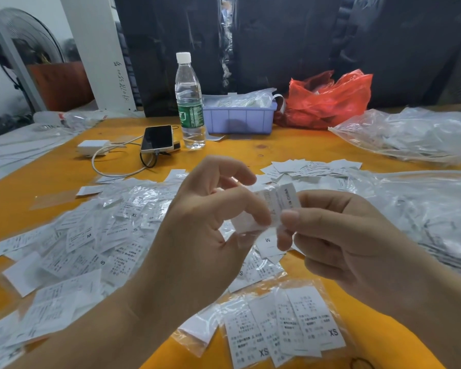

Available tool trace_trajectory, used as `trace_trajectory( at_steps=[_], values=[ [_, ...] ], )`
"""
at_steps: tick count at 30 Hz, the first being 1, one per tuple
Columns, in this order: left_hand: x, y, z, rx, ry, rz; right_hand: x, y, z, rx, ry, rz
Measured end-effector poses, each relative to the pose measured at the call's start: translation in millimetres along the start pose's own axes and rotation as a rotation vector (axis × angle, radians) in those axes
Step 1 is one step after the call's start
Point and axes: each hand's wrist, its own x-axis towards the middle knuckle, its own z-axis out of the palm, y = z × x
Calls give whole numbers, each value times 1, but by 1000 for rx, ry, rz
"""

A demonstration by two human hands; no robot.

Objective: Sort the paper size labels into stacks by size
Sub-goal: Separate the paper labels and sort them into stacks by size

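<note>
Left hand (205, 225): raised over the orange table (37, 179), fingers curled, thumb and fingertips pinching the left edge of a small bundle of paper size labels (273, 209) in clear film.
Right hand (338, 235): level with the left, thumb and forefinger pinching the right edge of the same bundle; other fingers curled under.
Held bundle: between the 2 hands, upright, print reading "IN CHINA" on the face toward the right thumb; size letter not legible.
Loose labels (85, 243): heaped left of and below the left hand, mixed with clear wrappers; letters M, S, XL readable.
XS labels (290, 331): in clear bags just below both hands, nearest the person.
Far labels (312, 169): small pile beyond the right hand.
Clear bags (421, 134): right of the right hand.
Beyond the hands: water bottle (189, 102), phone (157, 138) with white charger (93, 147), lilac bin (240, 117), red plastic bag (328, 99).
</note>
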Motion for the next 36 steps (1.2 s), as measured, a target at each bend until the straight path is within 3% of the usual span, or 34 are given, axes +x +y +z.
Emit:
trace_trajectory(
  at_steps=[2, 4, 7, 9, 14, 20, 25, 29, 33, 36],
  values=[
    [1, -1, 1, 32, 9, -12, 1, -1, 0, -5, 24, 15],
    [1, -2, 0, -16, 6, -138, 1, 0, -1, -3, 47, 28],
    [4, -5, -4, -415, -49, -447, 2, 3, -2, -26, 79, 49],
    [5, -9, -6, -590, -141, -554, 2, 4, -2, -48, 102, 62],
    [2, -11, 2, -553, -225, -520, 1, 3, 2, -114, 140, 45],
    [3, -12, 0, -623, -195, -528, 1, 0, 6, -225, 333, -252],
    [2, -12, 3, -533, -239, -519, 2, 8, 4, -333, 229, -215],
    [5, -24, -2, -429, -213, -583, 5, 10, -3, -328, 254, -175],
    [4, -42, -4, -57, -189, -632, 9, 15, -7, -440, 241, -89],
    [2, -42, 0, 340, -186, -527, 10, 16, -7, -421, 247, -25]
  ],
)
